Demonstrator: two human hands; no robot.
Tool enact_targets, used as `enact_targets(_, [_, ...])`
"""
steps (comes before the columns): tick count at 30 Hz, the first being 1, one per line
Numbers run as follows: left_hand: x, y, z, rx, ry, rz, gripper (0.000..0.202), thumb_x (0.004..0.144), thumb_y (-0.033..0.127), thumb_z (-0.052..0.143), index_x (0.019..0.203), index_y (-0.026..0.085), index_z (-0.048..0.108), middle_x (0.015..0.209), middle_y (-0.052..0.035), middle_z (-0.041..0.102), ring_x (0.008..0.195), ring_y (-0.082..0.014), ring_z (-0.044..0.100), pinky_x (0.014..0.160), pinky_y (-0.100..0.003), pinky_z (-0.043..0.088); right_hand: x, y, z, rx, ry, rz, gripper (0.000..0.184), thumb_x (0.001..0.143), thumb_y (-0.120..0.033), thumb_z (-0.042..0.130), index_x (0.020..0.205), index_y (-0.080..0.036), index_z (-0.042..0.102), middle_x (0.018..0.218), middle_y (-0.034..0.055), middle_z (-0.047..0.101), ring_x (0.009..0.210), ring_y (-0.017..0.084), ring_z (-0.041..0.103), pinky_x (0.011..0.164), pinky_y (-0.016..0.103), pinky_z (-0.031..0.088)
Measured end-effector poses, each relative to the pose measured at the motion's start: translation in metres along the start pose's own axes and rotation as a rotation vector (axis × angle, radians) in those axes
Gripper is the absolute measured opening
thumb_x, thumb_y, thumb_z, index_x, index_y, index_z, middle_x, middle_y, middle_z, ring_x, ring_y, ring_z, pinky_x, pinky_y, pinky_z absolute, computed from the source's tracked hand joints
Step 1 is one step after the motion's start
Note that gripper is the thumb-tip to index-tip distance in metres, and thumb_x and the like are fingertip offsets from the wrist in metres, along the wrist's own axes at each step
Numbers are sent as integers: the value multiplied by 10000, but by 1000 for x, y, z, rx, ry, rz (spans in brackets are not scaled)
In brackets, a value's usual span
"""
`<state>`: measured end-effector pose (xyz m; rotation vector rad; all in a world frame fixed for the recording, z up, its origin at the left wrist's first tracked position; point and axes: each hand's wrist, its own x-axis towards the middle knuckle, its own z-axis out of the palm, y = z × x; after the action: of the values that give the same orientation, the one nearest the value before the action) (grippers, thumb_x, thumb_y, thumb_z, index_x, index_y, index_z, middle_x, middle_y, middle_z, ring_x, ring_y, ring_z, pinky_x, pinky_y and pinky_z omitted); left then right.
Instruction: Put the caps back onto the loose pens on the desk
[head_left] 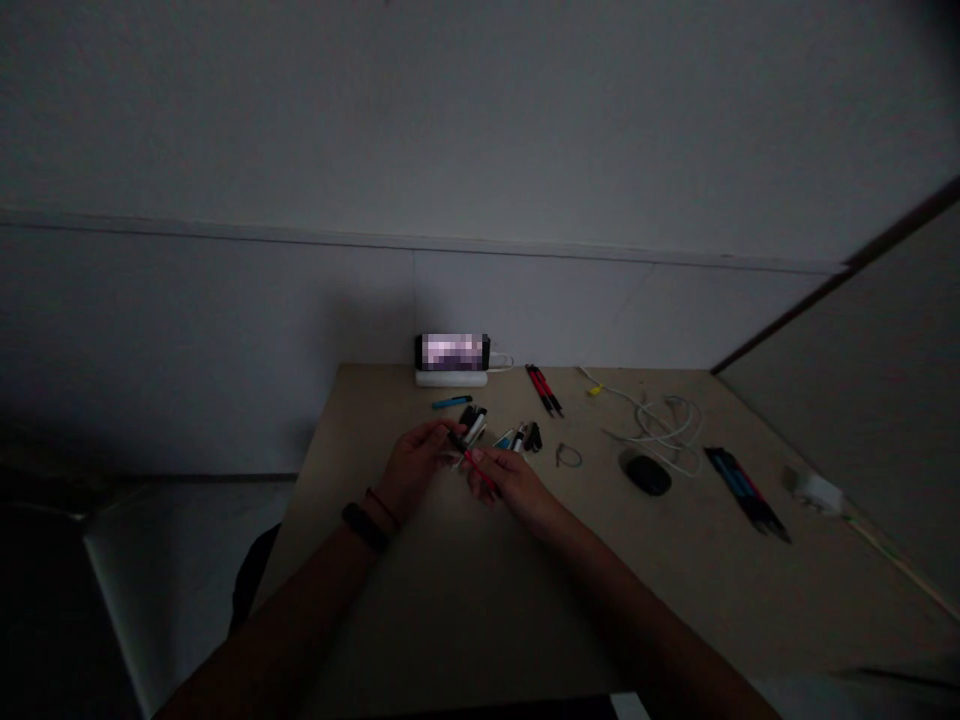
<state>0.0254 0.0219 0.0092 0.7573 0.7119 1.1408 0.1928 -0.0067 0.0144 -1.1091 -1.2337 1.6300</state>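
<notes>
The left hand (411,470) and right hand (510,485) meet above the table (420,590), their fingers pinching a red pen (480,470) from both ends. Just beyond sits a heap of pens (472,428); farther off lie a blue pen (451,402), two red pens (544,389), and a phone (452,352).

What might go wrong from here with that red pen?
The red pen is held between your left hand and right hand, right beside the loose pile of pens, so a slip could scatter that pile. The light is also dim, so small pieces such as the thin loop may be easy to miss or lose.
</notes>
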Motion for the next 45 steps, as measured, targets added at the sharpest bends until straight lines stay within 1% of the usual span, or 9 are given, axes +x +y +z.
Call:
enact_targets(4, [2, 2, 0, -30, 68, 5, 330, 726, 409, 834, 898, 149, 725, 965, -67, 732, 735, -132, 667, 670, -247, 522, -1, -9, -1, 200, 77, -35, 431, 805, -583, 696, 902, -165, 654, 663, 20, 680, 429, 98, 490, 418, 232, 351])
enact_targets(7, [2, 3, 0, -32, 83, -1, 323, 730, 407, 834, 901, 154, 728, 962, -53, 725, 725, -109, 660, 654, -223, 514, -5, -15, -3, 371, 42, -43, 433, 840, -583, 661, 943, -163, 654, 740, 41, 695, 471, 103, 523, 443, 233, 392])
enact_targets(10, [1, 2, -1, 20, 62, -7, 318, 748, 411, 819, 904, 148, 735, 959, -61, 730, 727, -107, 661, 671, -227, 513, -6, -16, -5, 522, -31, -3, 472, 846, -639, 616, 765, -174, 603, 593, -6, 582, 455, 97, 479, 418, 209, 342])
enact_targets(13, [1, 0, -1, 87, 27, -3, 327, 752, 418, 812, 906, 137, 745, 950, -78, 742, 723, -116, 663, 684, -239, 511, -5, -14, -7, 606, -55, 0, 507, 845, -655, 603, 652, -198, 499, 462, -69, 400, 385, 73, 330, 377, 185, 220])
enact_targets(19, [1, -1, -1, 132, -7, 8, 312, 753, 415, 810, 893, 143, 751, 908, -74, 746, 733, -125, 668, 697, -241, 515, -3, -12, -10, 601, -52, -38, 538, 879, -630, 571, 583, -202, 436, 421, -84, 308, 367, 62, 201, 371, 191, 132])
enact_targets(26, [2, 0, -1, 40, 44, 15, 328, 737, 423, 824, 908, 155, 743, 938, -60, 736, 708, -108, 657, 662, -230, 515, -7, -20, -7, 623, -107, -29, 578, 864, -738, 474, 697, -191, 554, 537, -11, 506, 463, 115, 422, 436, 221, 293])
enact_targets(34, [-1, 0, 3, 175, 20, 6, 328, 735, 417, 822, 880, 133, 742, 820, -66, 736, 692, -131, 653, 684, -256, 505, -4, -13, -11, 590, -33, -36, 645, 885, -767, 381, 562, -212, 438, 389, -86, 268, 346, 70, 158, 371, 210, 124])
enact_targets(39, [-2, 3, 4, 103, 42, -14, 320, 759, 403, 807, 914, 136, 724, 917, -70, 738, 690, -110, 645, 685, -245, 509, -5, -17, -10, 625, -4, -10, 592, 873, -733, 463, 628, -200, 537, 435, -47, 403, 386, 94, 320, 398, 216, 218])
enact_targets(45, [1, 5, 0, -59, 112, -34, 299, 754, 382, 823, 932, 174, 703, 924, -13, 717, 699, -77, 641, 675, -207, 517, -9, -28, -11, 742, -34, -5, 604, 881, -721, 444, 952, -167, 673, 736, 75, 686, 524, 141, 533, 479, 247, 382])
